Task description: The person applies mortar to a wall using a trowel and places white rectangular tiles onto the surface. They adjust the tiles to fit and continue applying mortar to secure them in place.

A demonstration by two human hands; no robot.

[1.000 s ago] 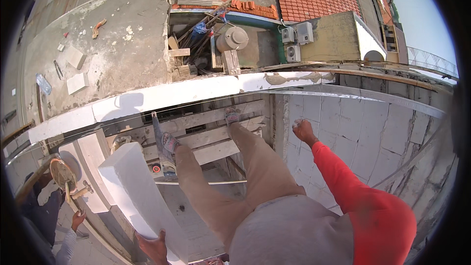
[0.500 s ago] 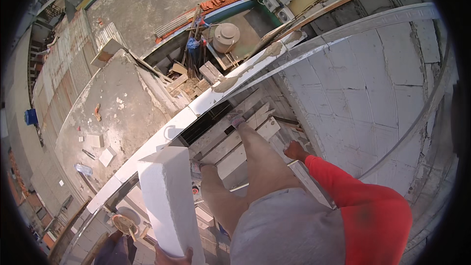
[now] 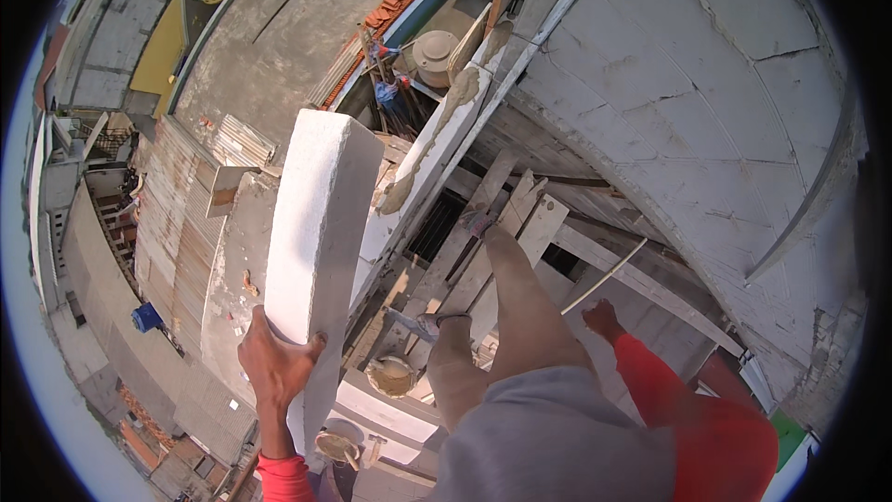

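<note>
My left hand (image 3: 277, 358) is closed on a long white concrete block (image 3: 311, 223), thumb over one edge and fingers along its broad face. The block stands tilted upright, its far end over the top course of a white block wall (image 3: 376, 240). Grey wet mortar (image 3: 457, 102) lies in a strip along that course, just beyond the block. My right hand (image 3: 604, 318) hangs beside my right leg with its fingers curled in, and nothing shows in it. A thin wooden stick (image 3: 604, 276) is near it, apart from the fingers.
My feet stand on wooden scaffold planks (image 3: 497, 246) with dark gaps between them. A tub of mortar (image 3: 390, 376) and another container with a wooden-handled tool (image 3: 339, 446) are below. A tall grey block wall (image 3: 669, 112) rises on the right. Rooftops (image 3: 177, 214) lie far below on the left.
The block has risen and moved up and forward with my left hand, toward the mortared wall top. My right hand has moved away from the plank edge. The view has turned.
</note>
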